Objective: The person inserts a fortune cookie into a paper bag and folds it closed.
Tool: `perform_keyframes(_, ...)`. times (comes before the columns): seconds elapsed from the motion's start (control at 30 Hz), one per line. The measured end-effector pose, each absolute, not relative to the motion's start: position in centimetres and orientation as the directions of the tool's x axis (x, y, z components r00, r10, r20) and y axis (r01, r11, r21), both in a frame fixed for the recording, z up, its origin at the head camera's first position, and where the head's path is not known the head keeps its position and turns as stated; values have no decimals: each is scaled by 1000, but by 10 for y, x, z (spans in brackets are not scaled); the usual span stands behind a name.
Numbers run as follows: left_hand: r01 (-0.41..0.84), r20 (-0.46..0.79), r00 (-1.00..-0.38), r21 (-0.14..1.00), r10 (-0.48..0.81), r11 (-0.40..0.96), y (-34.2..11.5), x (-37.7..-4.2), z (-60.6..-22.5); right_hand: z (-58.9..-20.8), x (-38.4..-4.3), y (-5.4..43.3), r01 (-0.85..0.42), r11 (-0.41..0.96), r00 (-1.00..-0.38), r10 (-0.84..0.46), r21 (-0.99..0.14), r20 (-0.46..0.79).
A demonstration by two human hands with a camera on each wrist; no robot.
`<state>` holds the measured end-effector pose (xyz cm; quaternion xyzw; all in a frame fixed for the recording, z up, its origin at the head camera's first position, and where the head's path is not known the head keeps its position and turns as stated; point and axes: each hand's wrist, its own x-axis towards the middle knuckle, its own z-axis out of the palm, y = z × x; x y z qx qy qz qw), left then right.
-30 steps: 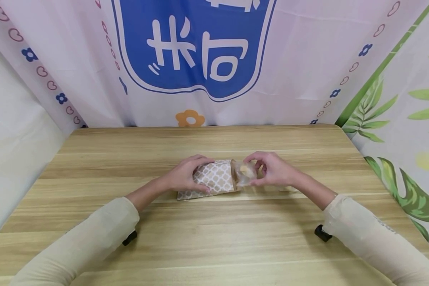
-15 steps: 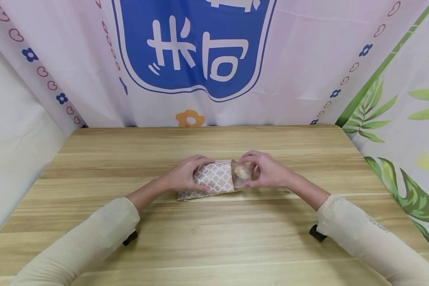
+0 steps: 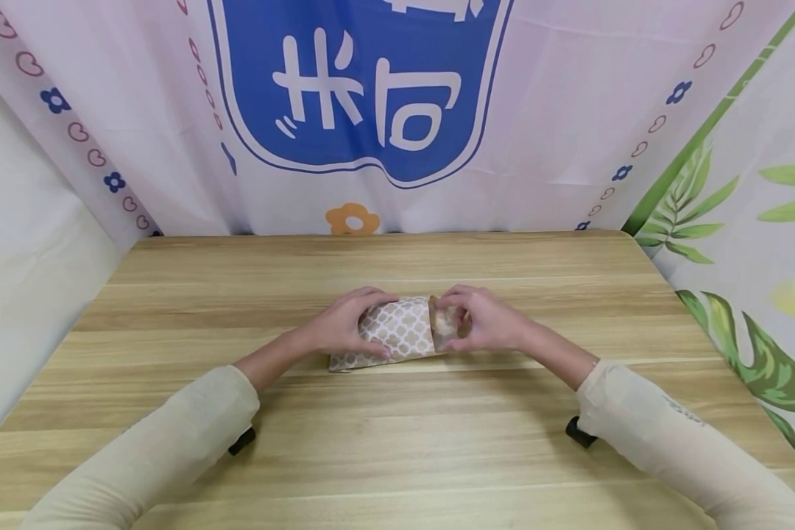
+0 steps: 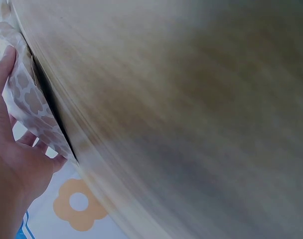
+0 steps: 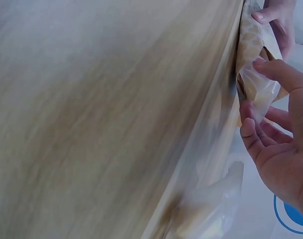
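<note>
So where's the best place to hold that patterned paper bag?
Probably grip the patterned paper bag across its two long edges, from the person's left: its open mouth faces right, where the right hand holds a clear plastic packet.

"How many hands do you count?"

"Two: one left hand (image 3: pixel 338 324), one right hand (image 3: pixel 490 320). And two sleeves, a left sleeve (image 3: pixel 149 442) and a right sleeve (image 3: pixel 676 442)."

"Bags?"

"I see one, a patterned paper bag (image 3: pixel 404 324)."

"And clear packets?"

"Two of those: a first packet (image 5: pixel 258 94), in the fingers, and a second packet (image 5: pixel 206 211), apart from them."

"Worktops?"

"A single worktop (image 3: pixel 397 427)."

"Black blocks (image 3: pixel 579 432)?"

"Two, one by each sleeve."

"What about the hanging cloth (image 3: pixel 550 132)?"

"One cloth facing us, with one blue emblem (image 3: pixel 344 143), one orange flower (image 3: pixel 338 219), and three blue flowers (image 3: pixel 622 173) down its right-hand strip."
</note>
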<state>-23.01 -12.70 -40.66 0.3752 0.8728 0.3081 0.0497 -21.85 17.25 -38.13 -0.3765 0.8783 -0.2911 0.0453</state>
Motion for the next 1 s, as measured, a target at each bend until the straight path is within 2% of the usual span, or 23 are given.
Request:
perform_keyframes(0.57, 635, 156, -707, 569, 690, 523, -126, -231, -407, -386, -216, 180, -529, 515, -769, -627, -675, 123)
perform_keyframes(0.83, 626, 144, -711, 575, 689, 526, -126, -230, -405, -384, -213, 184, -470, 583, -801, -597, -663, 43)
perform_keyframes(1.0, 623, 142, -713, 576, 686, 529, -125, -229, -404, -384, -213, 184, -429, 572, -801, -598, -699, 2)
